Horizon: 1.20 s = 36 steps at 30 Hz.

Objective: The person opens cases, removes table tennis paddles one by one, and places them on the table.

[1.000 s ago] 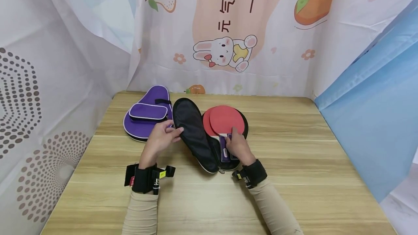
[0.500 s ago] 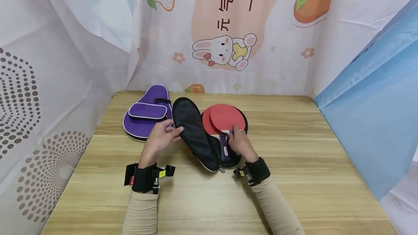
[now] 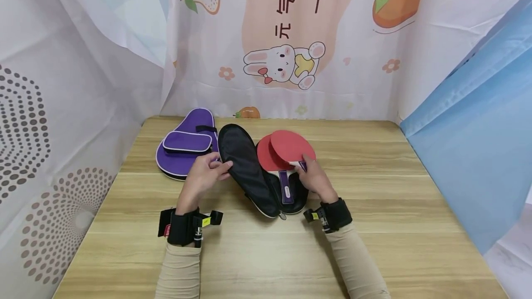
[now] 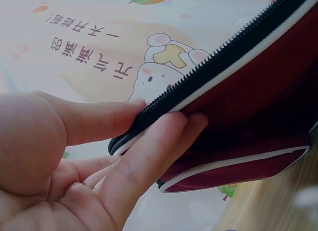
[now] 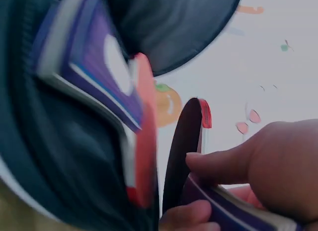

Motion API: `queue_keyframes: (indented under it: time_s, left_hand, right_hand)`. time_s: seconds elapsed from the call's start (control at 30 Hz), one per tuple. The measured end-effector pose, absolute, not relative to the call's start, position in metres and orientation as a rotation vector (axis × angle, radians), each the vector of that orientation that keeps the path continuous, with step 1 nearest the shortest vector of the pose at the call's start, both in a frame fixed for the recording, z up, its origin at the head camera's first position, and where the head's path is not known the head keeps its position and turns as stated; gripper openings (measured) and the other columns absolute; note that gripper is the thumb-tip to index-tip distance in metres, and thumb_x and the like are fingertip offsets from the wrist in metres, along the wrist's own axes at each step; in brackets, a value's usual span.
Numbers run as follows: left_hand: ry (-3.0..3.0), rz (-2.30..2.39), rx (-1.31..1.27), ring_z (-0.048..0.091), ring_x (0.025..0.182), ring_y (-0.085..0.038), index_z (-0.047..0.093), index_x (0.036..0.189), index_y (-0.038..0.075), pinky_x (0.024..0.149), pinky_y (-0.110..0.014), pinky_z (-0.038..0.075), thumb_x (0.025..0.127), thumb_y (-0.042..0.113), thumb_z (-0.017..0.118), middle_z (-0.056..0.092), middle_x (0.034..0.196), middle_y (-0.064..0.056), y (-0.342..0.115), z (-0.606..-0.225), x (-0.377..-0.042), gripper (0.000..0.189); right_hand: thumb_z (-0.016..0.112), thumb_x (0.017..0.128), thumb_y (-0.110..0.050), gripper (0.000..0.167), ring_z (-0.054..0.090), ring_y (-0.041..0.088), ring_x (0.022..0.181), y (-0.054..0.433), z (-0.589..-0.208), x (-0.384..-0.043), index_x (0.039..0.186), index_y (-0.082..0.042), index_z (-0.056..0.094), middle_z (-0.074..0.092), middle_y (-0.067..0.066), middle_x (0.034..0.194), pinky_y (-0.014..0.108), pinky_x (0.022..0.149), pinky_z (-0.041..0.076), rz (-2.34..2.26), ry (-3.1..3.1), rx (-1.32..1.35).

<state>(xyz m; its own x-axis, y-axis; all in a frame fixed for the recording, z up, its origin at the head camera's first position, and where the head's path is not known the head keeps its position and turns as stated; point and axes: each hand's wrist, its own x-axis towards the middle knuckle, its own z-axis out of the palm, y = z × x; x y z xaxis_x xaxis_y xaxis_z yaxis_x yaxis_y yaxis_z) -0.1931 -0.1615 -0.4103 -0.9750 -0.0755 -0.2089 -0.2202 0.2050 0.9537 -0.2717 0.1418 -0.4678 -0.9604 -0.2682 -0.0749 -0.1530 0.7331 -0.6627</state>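
Note:
My left hand [image 3: 205,174] pinches the zippered edge of the raised flap [image 3: 246,165] of a racket case. In the left wrist view the case's outer side [image 4: 258,107] is dark red with white piping, and thumb and fingers grip its zipper. A red table tennis paddle [image 3: 291,146] is in my right hand [image 3: 314,179], gripped where blade meets purple handle. It is tilted and partly overlaps a second red paddle [image 3: 268,152], which lies in the black-lined case with its purple handle [image 3: 286,187] toward me. In the right wrist view the held paddle [image 5: 183,149] stands apart from the second one.
A purple racket case [image 3: 178,163] with a zipped front pocket lies at the left, beside the opened case. Underneath is a wood-grain table [image 3: 374,188]. A printed curtain [image 3: 341,68] hangs behind the table's far edge.
My right hand has moved right with the upper paddle, tilting it and uncovering more of the lower one. The left hand still holds the flap in the same place.

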Motion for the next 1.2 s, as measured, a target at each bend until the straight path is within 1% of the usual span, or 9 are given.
queue_keyframes:
  time_s: [0.07,0.2,0.4,0.57,0.73,0.97,1.03,1.13,1.2]
  left_hand:
    - [2.347,1.893,-0.284,0.073,0.088,-0.017,0.061,0.126,0.0,0.086,-0.038,0.059,0.096,0.013,0.066,0.071,0.089,-0.011,-0.161,-0.41,-0.193,0.033]
    - [2.346,1.899,-0.268,0.072,0.089,-0.017,0.061,0.126,0.001,0.084,-0.035,0.06,0.096,0.013,0.065,0.071,0.09,-0.011,-0.16,-0.41,-0.194,0.032]
    - [2.328,1.9,-0.274,0.072,0.09,-0.017,0.061,0.123,0.0,0.083,-0.033,0.06,0.096,0.013,0.065,0.07,0.09,-0.01,-0.16,-0.412,-0.193,0.03]
    - [2.351,1.896,-0.266,0.071,0.085,-0.016,0.058,0.106,-0.001,0.081,-0.031,0.061,0.096,0.012,0.065,0.064,0.081,-0.006,-0.161,-0.414,-0.192,0.018]
    - [2.369,1.905,-0.264,0.069,0.081,-0.013,0.056,0.098,-0.001,0.079,-0.029,0.061,0.096,0.011,0.065,0.062,0.077,-0.004,-0.163,-0.415,-0.191,0.015]
    - [2.385,1.9,-0.235,0.068,0.079,-0.011,0.058,0.104,-0.002,0.078,-0.027,0.061,0.096,0.011,0.065,0.059,0.075,-0.001,-0.165,-0.416,-0.191,0.016]
    - [2.394,1.895,-0.231,0.069,0.079,-0.012,0.058,0.101,-0.002,0.078,-0.027,0.061,0.096,0.011,0.065,0.057,0.074,0.0,-0.165,-0.415,-0.191,0.016]
    - [2.397,1.895,-0.224,0.069,0.081,-0.014,0.057,0.098,-0.001,0.077,-0.027,0.061,0.096,0.011,0.065,0.057,0.073,0.0,-0.164,-0.414,-0.191,0.014]
    - [2.401,1.893,-0.219,0.07,0.081,-0.015,0.055,0.094,-0.001,0.077,-0.026,0.061,0.096,0.011,0.065,0.057,0.072,0.0,-0.163,-0.413,-0.191,0.015]
  right_hand:
    - [0.053,0.101,-0.015,0.06,0.05,0.04,0.122,0.149,-0.462,-0.273,0.151,0.008,0.029,0.044,0.033,0.144,0.052,0.103,0.045,-1.051,2.777,-0.346]
    - [0.051,0.103,-0.015,0.059,0.053,0.039,0.104,0.167,-0.456,-0.277,0.153,0.006,0.027,0.049,0.033,0.137,0.044,0.084,0.047,-1.051,2.818,-0.358]
    - [0.051,0.103,-0.015,0.058,0.054,0.039,0.098,0.197,-0.455,-0.28,0.153,0.005,0.028,0.051,0.035,0.132,0.043,0.08,0.045,-1.019,2.868,-0.355]
    - [0.048,0.105,-0.019,0.06,0.051,0.036,0.094,0.224,-0.455,-0.281,0.155,0.002,0.023,0.048,0.034,0.134,0.04,0.077,0.042,-0.955,2.854,-0.3]
    - [0.047,0.106,-0.021,0.061,0.048,0.04,0.109,0.256,-0.456,-0.288,0.155,0.003,0.021,0.037,0.038,0.145,0.046,0.086,0.043,-0.925,2.85,-0.29]
    - [0.045,0.106,-0.022,0.063,0.043,0.044,0.115,0.304,-0.454,-0.301,0.155,0.006,0.017,0.03,0.042,0.147,0.053,0.091,0.039,-0.917,2.885,-0.269]
    - [0.044,0.106,-0.022,0.063,0.041,0.048,0.122,0.318,-0.453,-0.305,0.155,0.007,0.015,0.027,0.042,0.149,0.056,0.096,0.038,-0.92,2.879,-0.26]
    - [0.041,0.107,-0.025,0.065,0.031,0.057,0.133,0.339,-0.454,-0.312,0.155,0.007,0.011,0.021,0.043,0.15,0.064,0.105,0.032,-0.892,2.871,-0.237]
    - [0.039,0.108,-0.028,0.066,0.027,0.059,0.135,0.351,-0.455,-0.318,0.155,0.007,0.009,0.019,0.044,0.15,0.066,0.106,0.03,-0.849,2.876,-0.218]
